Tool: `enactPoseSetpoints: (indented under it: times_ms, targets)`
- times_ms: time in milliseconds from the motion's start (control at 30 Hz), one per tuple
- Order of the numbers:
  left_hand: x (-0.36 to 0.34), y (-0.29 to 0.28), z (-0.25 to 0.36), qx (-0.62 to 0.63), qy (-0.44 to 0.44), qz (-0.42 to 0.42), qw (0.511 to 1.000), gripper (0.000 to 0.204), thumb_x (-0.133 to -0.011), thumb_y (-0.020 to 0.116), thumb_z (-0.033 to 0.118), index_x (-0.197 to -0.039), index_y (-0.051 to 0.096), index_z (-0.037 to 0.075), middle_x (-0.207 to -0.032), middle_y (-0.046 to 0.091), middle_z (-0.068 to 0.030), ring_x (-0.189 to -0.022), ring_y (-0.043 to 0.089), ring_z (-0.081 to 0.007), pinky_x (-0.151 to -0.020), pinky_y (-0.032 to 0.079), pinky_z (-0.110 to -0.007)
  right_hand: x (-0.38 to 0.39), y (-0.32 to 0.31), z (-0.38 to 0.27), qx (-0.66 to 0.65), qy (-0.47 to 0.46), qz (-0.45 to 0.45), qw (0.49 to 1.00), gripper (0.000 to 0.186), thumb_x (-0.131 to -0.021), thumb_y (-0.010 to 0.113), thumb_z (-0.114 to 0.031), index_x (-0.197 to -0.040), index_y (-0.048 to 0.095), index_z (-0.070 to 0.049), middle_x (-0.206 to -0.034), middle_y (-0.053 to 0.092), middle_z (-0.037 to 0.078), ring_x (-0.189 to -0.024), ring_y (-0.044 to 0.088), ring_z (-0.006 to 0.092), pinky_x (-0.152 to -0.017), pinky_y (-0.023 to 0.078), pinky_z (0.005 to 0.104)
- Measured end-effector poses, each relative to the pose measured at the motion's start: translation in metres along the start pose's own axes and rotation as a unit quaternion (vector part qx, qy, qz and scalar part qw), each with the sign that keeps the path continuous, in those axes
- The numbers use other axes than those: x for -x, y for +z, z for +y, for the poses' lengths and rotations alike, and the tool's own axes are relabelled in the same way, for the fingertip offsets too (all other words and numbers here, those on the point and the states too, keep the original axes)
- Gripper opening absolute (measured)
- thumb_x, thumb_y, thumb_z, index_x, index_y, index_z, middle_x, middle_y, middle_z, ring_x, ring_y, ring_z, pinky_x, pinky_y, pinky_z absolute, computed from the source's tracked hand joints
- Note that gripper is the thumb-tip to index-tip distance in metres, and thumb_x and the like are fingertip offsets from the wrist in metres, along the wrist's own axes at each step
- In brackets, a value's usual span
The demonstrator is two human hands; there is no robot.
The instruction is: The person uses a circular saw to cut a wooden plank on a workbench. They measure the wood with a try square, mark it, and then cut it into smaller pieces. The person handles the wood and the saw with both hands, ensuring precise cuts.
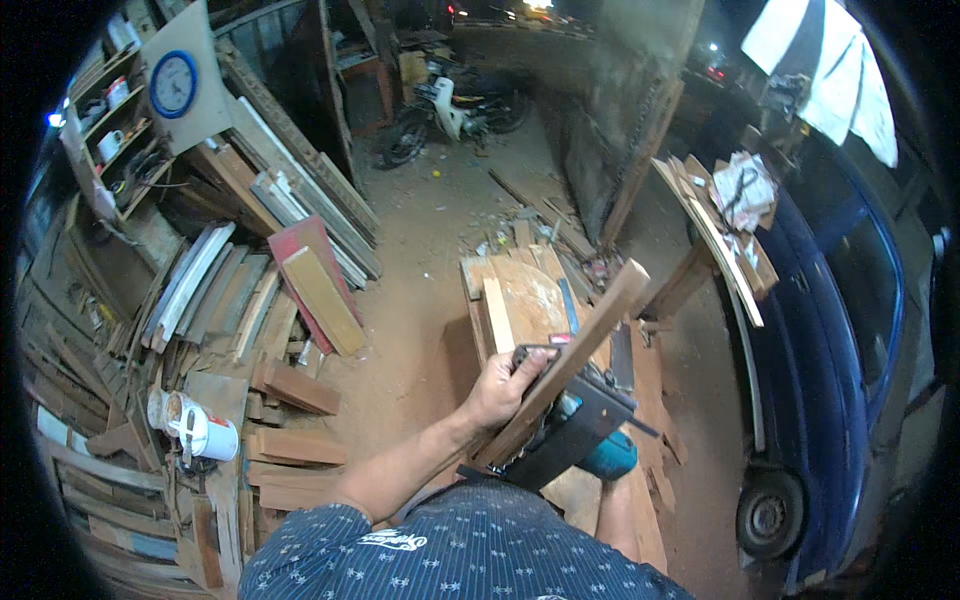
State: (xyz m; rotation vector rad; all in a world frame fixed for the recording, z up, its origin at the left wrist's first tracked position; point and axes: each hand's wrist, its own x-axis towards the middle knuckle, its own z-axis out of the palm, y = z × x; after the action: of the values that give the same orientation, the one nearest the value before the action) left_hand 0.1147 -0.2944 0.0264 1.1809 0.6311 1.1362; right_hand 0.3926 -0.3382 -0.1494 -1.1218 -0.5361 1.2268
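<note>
My left hand (pixel 498 392) is closed around the near side of a long brown wooden strip (pixel 598 340), with a black bracket at its fingertips. The strip slants up and away to the right. Beside it lies the broad black plate (pixel 578 445) of a teal power tool (pixel 612 457), which looks like an electric planer turned on its side. From below, my right forearm (pixel 617 520) reaches up to the teal housing; the tool hides that hand's fingers. Beneath all this is a wooden workbench (pixel 520 295) with a pale wood strip (pixel 497 315) on it.
Stacked boards (pixel 205 290) and a white bucket (pixel 208 434) are at the left, below a blue-rimmed clock (pixel 173 84). A motorcycle (pixel 448 110) stands far off. A blue car (pixel 830 350) lines the right side, near a raised board (pixel 712 245) holding scraps.
</note>
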Motion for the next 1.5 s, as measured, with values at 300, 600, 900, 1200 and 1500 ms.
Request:
enactPoseSetpoints:
  times_ms: [300,600,900,1200,1500]
  targets:
    - [0.023,-0.027,-0.003,0.052,-0.079,-0.033,0.995,0.041,-0.104,0.051,0.040,-0.114,0.066,0.003,-0.079,0.066,-0.0024,-0.063,0.062,-0.0106,-0.059,0.051,-0.026,0.016,0.076,-0.093,0.033,0.052,-0.447,0.893,0.048,-0.093,0.063,-0.047,-0.092,0.068,0.001,-0.082,0.067,0.007,-0.078,0.065,0.0175,-0.070,0.051,0.0284]
    - [0.010,-0.069,-0.048,0.132,-0.160,0.008,0.978,0.042,-0.102,0.051,0.045,-0.111,0.065,0.006,-0.079,0.066,-0.0002,-0.062,0.062,-0.0077,-0.057,0.051,-0.024,0.025,0.088,-0.043,0.015,0.148,-0.298,0.943,0.042,-0.103,0.047,-0.043,-0.095,0.061,-0.004,-0.068,0.059,0.004,-0.046,0.047,0.0104,-0.040,0.036,0.0217]
    - [-0.008,-0.068,-0.043,0.018,-0.127,0.003,0.992,0.042,-0.105,0.047,0.043,-0.108,0.066,0.006,-0.077,0.066,-0.0034,-0.060,0.061,-0.0108,-0.052,0.049,-0.027,0.043,0.094,-0.053,0.064,0.092,-0.224,0.968,0.033,-0.103,0.050,-0.036,-0.104,0.061,-0.005,-0.073,0.062,0.002,-0.046,0.053,0.0078,-0.039,0.042,0.0204]
    - [-0.109,-0.083,-0.046,0.212,-0.146,-0.197,0.946,0.042,-0.095,0.065,0.023,-0.129,0.057,0.001,-0.110,0.067,-0.0112,-0.083,0.069,-0.0157,-0.071,0.059,-0.027,0.069,0.166,-0.159,0.183,-0.056,-0.254,0.948,0.034,-0.108,0.041,-0.031,-0.097,0.056,-0.004,-0.057,0.052,0.001,-0.042,0.048,0.0093,-0.038,0.039,0.0239]
    - [-0.030,-0.174,-0.085,0.179,-0.219,-0.024,0.959,0.035,-0.102,0.052,0.027,-0.125,0.059,0.001,-0.101,0.069,-0.0118,-0.082,0.067,-0.0153,-0.069,0.057,-0.025,0.065,0.193,-0.035,0.056,0.066,-0.210,0.974,0.035,-0.103,0.050,-0.042,-0.098,0.055,-0.008,-0.063,0.047,-0.001,-0.044,0.046,0.0075,-0.034,0.036,0.0234]
